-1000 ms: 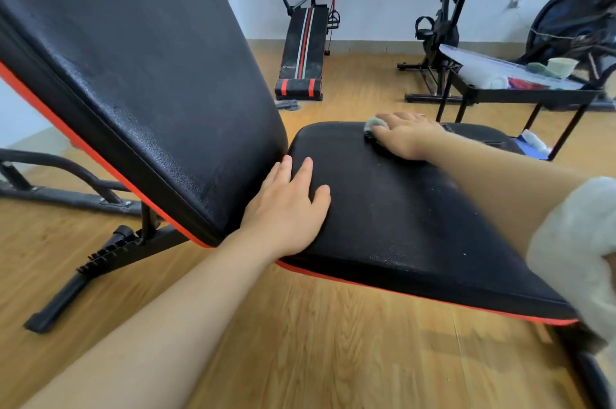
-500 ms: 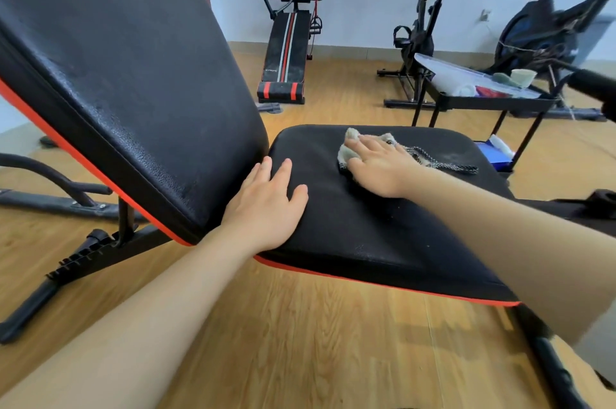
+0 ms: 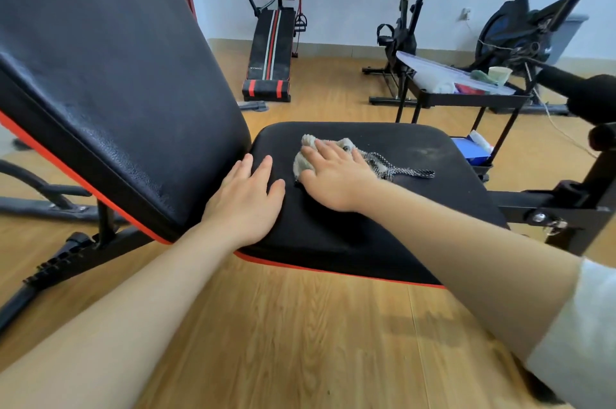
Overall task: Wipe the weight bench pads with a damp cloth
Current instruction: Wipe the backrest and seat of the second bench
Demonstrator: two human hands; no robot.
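The black seat pad [image 3: 416, 195] with a red lower edge lies flat in the middle. The tilted black back pad [image 3: 110, 85] rises at the left. A pale crumpled cloth [image 3: 308, 150] with a black-and-white patterned tail lies on the seat pad. My right hand [image 3: 333, 175] presses flat on the cloth, fingers pointing toward the back pad. My left hand [image 3: 248, 201] rests palm down with fingers apart on the seat pad's near left corner, beside the gap between the pads, holding nothing.
The bench's black metal frame [image 3: 550, 208] runs right, with foam rollers at the far right. A small black table [image 3: 466, 95] with a cup and items stands behind. A sit-up bench [image 3: 270, 48] and exercise bikes [image 3: 403, 25] line the wall. Wood floor lies below.
My right hand has drawn the cloth from the seat pad's far edge toward me and the back pad. The left hand stayed in place.
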